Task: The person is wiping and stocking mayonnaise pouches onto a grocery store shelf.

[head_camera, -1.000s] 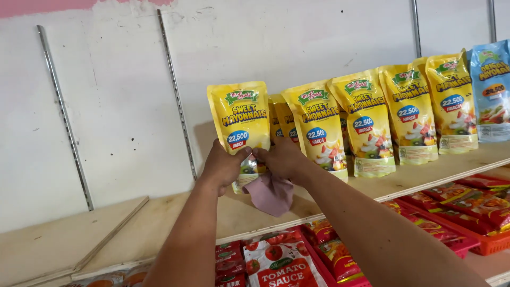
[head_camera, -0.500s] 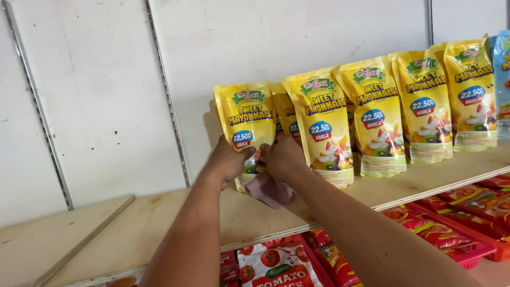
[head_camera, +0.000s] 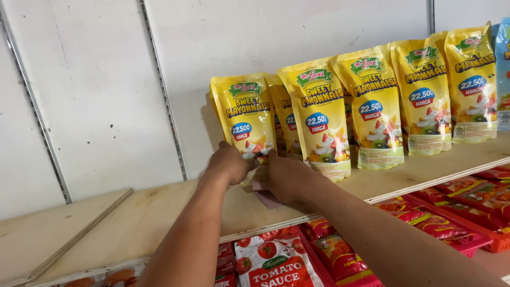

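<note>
Nearest the camera, two bare forearms reach up and away toward a pale plywood shelf point(head_camera: 159, 212), its grain matte and its front edge showing thin layered plies. Below that edge sit glossy red tomato sauce pouches point(head_camera: 276, 263), soft-sided and crinkled, with more red sachets lying in red plastic trays point(head_camera: 478, 242) to the right. The left hand point(head_camera: 229, 163) is curled around the lower corner of the leftmost yellow pouch point(head_camera: 245, 119), fingers closed on its bottom seam. The right hand point(head_camera: 289, 178) lies just beside it, knuckles up and fingers folded down, pressing a small dusty-pink cloth point(head_camera: 265, 197) against the shelf; only a limp, soft corner of the cloth shows under the palm. The two hands nearly touch at the foot of that pouch. The held pouch stands upright at the left end of a row, flat-bottomed, shiny and slightly puffed, with a fruit picture and a blue round sticker on its face. Further yellow pouches point(head_camera: 372, 106) of the same shape run rightward in an overlapping line, ending by a light-blue pouch point(head_camera: 503, 69) at the frame's edge. Behind everything rises a smooth white wall panel point(head_camera: 95, 90) crossed by slim grey metal rails point(head_camera: 162, 90).
</note>
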